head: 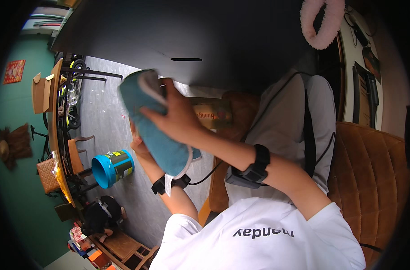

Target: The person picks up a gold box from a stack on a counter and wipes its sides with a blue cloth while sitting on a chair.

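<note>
A folded teal cloth (164, 145) with pale edging and a small white tag is held up in front of me, tilted and slightly blurred. My right hand (178, 116) lies over its upper part, with the thumb pressed against the fabric. From the left side, my left hand (139, 140) grips the cloth; most of its fingers are hidden behind it. A pale inner face shows at the cloth's upper end. Both wrists wear black straps with cables. Behind my right hand, a gold-green box (213, 114) bearing writing rests near the brown seat.
A large dark tabletop (130, 30) with a slot spans the far side, a pink fluffy ring (321, 25) at its right. On the grey floor stands a blue bucket (103, 168). A person in black (105, 212) bends near a wooden chair (124, 244). Brown quilted upholstery (367, 168) is at right.
</note>
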{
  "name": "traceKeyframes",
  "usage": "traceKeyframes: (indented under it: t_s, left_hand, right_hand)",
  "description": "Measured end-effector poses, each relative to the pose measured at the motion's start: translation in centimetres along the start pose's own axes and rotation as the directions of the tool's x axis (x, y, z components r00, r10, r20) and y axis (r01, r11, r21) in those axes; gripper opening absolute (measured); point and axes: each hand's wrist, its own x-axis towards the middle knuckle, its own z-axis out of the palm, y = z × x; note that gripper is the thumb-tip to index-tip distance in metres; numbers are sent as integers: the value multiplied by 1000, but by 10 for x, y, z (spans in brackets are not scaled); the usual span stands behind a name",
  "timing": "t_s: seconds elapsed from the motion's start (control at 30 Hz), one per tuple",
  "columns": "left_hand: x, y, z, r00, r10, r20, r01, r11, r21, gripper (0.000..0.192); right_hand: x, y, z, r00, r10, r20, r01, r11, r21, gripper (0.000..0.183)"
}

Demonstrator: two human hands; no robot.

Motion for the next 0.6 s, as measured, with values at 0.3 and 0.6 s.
traceKeyframes:
  t_s: [0.3, 0.6]
  left_hand:
    - [25, -1, -10, 932, 217, 290, -103, 926, -362, 101]
    - [28, -10, -10, 933, 232, 273, -111, 911, -397, 100]
  right_hand:
    - [-1, 22, -8, 998, 65, -14, -66, 976, -208, 54]
    - [-23, 95, -65, 938, 258, -231, -332, 859, -389, 52]
